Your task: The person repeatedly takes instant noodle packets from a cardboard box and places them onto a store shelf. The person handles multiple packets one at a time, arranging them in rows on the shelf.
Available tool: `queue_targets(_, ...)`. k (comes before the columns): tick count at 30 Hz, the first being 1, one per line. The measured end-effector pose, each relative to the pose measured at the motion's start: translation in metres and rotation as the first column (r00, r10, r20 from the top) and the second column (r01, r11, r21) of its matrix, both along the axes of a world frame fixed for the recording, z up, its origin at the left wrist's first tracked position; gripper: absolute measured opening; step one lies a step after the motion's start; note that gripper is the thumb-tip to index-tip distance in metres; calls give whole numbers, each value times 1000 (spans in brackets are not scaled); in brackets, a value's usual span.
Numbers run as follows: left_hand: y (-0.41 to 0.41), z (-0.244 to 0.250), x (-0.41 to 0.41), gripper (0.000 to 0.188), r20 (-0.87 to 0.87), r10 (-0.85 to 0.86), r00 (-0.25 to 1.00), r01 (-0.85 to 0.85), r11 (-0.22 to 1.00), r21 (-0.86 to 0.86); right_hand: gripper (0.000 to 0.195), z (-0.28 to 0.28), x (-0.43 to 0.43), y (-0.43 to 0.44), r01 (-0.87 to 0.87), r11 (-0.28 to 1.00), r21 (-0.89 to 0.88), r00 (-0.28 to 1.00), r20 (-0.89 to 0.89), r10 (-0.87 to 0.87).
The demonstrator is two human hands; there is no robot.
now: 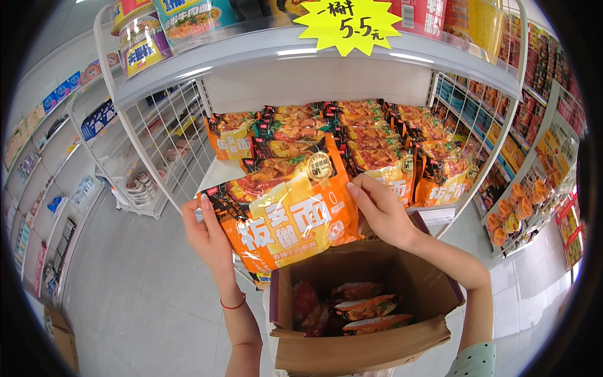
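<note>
Both of my hands hold up an orange and black instant noodle packet (287, 207), tilted, its printed front facing me. My left hand (206, 226) pinches its left edge; a thin red band circles that wrist. My right hand (379, 209) grips the right edge. Below the packet stands an open cardboard box (362, 351) with several more packets (367, 306) lying inside. Behind the held packet, rows of similar noodle packets (372, 155) stand on a white shelf, partly hidden by it.
An upper shelf (245, 52) with tubs and a yellow star-shaped price sign (348, 23) juts out overhead. White wire side panels (165, 136) flank the packets. Stocked shelving (52, 179) runs along the left, and a display rack (532, 188) stands at the right. A cardboard box (61, 339) sits at lower left.
</note>
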State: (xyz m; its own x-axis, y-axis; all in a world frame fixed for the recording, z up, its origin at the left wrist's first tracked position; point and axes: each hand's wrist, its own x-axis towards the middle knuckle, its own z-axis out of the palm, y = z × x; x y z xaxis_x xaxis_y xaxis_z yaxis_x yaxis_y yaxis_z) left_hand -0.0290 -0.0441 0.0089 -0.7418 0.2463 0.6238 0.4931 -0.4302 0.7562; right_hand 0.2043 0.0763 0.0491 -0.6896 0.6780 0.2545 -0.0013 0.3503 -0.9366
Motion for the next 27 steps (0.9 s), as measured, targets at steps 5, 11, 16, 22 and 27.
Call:
queue_targets(5, -2, -13, -4, 27, 350, -508, 787, 461, 861, 213, 15, -14, -1, 9, 20, 992, 123, 1000, -9, -19)
queue_targets(11, -10, -38, -12, 49, 447, -862, 237, 769, 448, 456, 14, -13, -1, 9, 61, 996, 62, 996, -69, -57)
queue_targets(16, -12, -53, -2, 48, 426, -840, 336, 766, 507, 395, 16, -12, -1, 9, 80, 994, 75, 995, -72, -75)
queue_targets(22, -16, -41, 15, 58, 371, -805, 462, 770, 572, 283, 12, -4, -3, 0, -81, 976, -202, 989, -135, 54)
queue_targets(27, -16, -38, 18, 50, 439, -692, 573, 701, 691, 175, 15, -22, -11, 7, -233, 969, -87, 925, -327, 193)
